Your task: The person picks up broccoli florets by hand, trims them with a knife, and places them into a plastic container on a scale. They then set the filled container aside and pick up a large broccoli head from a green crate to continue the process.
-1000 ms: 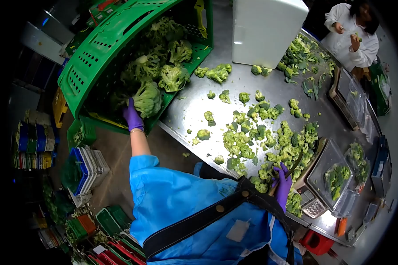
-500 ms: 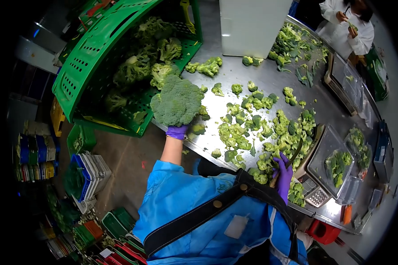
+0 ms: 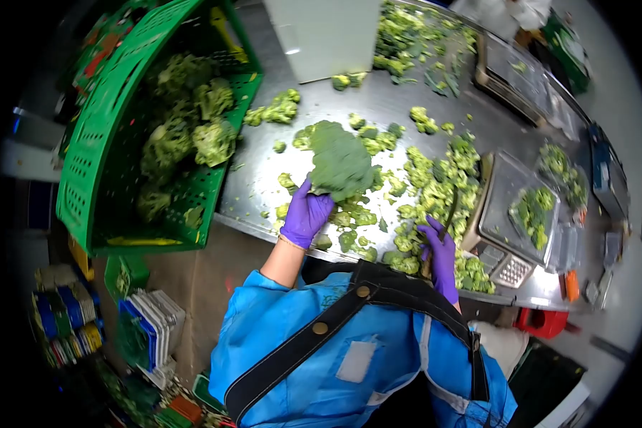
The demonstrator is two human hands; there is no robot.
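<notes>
A large broccoli head point(image 3: 341, 160) is held over the steel table by my left hand point(image 3: 308, 215), in a purple glove, with the fingers at its lower left side. In my right hand point(image 3: 441, 258), also gloved in purple, is a knife point(image 3: 451, 212) with a dark curved blade pointing up and away. The fingers wrap round its handle, which is mostly hidden. Cut broccoli florets point(image 3: 435, 178) lie in a loose heap beside and beyond the knife, and more lie under the big head.
A green crate point(image 3: 107, 143) with broccoli heads lies on its side at the left. A pale upright panel point(image 3: 328, 36) stands at the back. Scales point(image 3: 513, 214) with a clear tray of broccoli are at the right. Another person's white sleeve point(image 3: 485, 14) shows at the top.
My left hand has moved right with the broccoli head, away from the crate and over the table. The view has shifted; my right hand still has the knife.
</notes>
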